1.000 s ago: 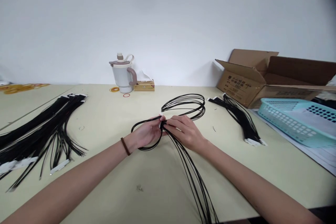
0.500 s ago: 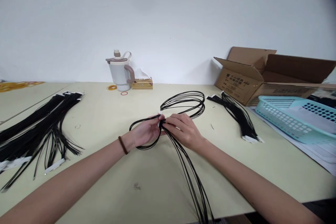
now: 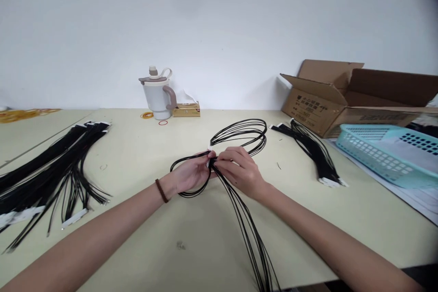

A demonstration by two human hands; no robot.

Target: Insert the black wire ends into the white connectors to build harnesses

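Observation:
A bundle of thin black cables [image 3: 243,133] lies looped on the pale green table [image 3: 143,155] at its middle, with long ends trailing toward me. My left hand [image 3: 190,174] grips the bundle where the strands cross, and a white end piece shows at its fingertips. My right hand [image 3: 239,171] pinches the same crossing point from the right, fingers curled on the strands. The two hands touch there.
A large fan of black cables [image 3: 51,169] lies at the left and a smaller bunch [image 3: 313,150] at the right. At the back stand a white lidded cup [image 3: 158,93], a small box [image 3: 186,109] and rubber bands [image 3: 148,115]. An open cardboard box [image 3: 342,96] and a turquoise basket [image 3: 386,153] sit right.
My hands stay at the crossing of the bundle with only slight finger motion. The view has shifted a little.

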